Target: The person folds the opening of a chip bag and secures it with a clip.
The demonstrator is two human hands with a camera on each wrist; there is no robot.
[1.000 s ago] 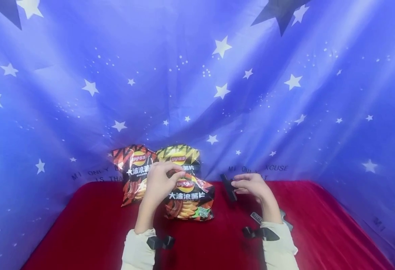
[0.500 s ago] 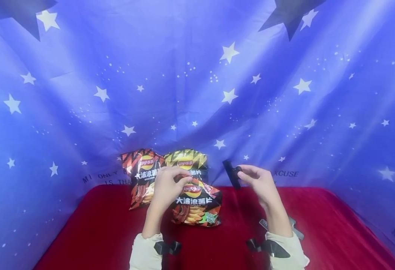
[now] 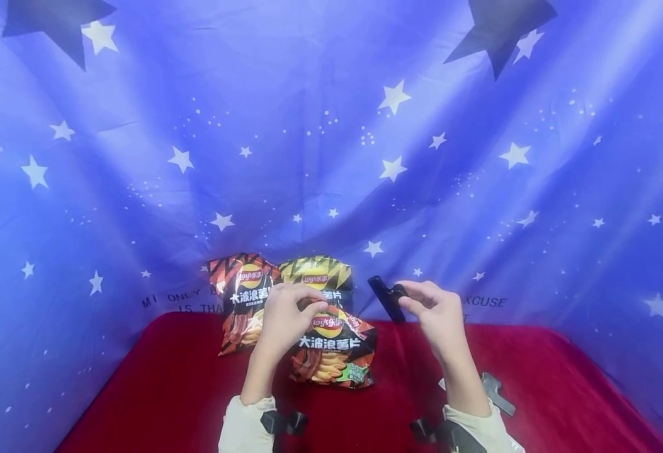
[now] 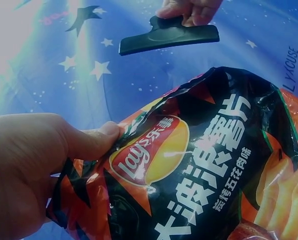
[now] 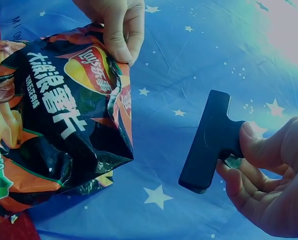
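A black and orange potato chip bag [image 3: 331, 352], its top edge folded over, hangs from my left hand [image 3: 291, 318]. The thumb and fingers pinch its upper left corner, as the left wrist view shows with the thumb [image 4: 101, 140] beside the round logo. My right hand [image 3: 439, 314] holds a black bag clip [image 5: 206, 142] by its handle between thumb and fingers. The clip's long bar is up in the air, to the right of the bag's folded top and apart from it.
Behind the held bag stand a red chip bag [image 3: 246, 302] and a yellow chip bag [image 3: 331, 270]. A grey clip [image 3: 498, 393] lies by my right forearm on the red tablecloth [image 3: 167, 377]. A blue starry curtain [image 3: 308, 126] encloses the back and sides.
My right hand has lifted the bag clip up from lower down near the cloth and turned it. The left hand keeps its pinch on the chip bag. The head view has shifted slightly.
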